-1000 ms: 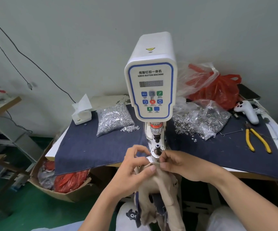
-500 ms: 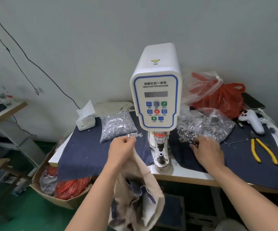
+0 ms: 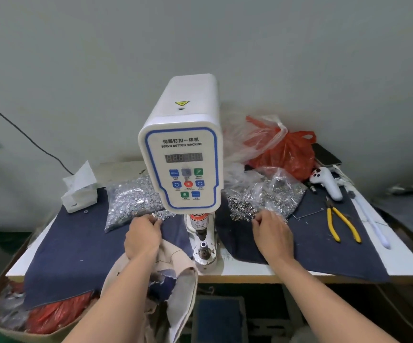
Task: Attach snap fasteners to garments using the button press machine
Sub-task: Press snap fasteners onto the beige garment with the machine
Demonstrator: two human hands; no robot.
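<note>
Button press machine: centre of frame, upright on the counter; lower die bare, at lower centre between the two hands.

Garment: beige, bunched at the counter's front edge just left of the die and hanging below it, partly under the left wrist.

Left hand: left of centre, fingertips curled at the loose silver fasteners spilled from the left bag. Grip narrow; whether a piece is pinched cannot be told.

Right hand: right of centre, fingertips curled at the edge of the ring-shaped fasteners beside the right bag. Grip narrow; contents cannot be told.

Governing relation: each pile lies just beyond its own hand's fingertips, toward the top of the frame; the die lies inward and lower from both. The left hand is nearer the garment; both are about equally near the die.

Judgement: picking one part from each pile, with loading the die next.
</note>
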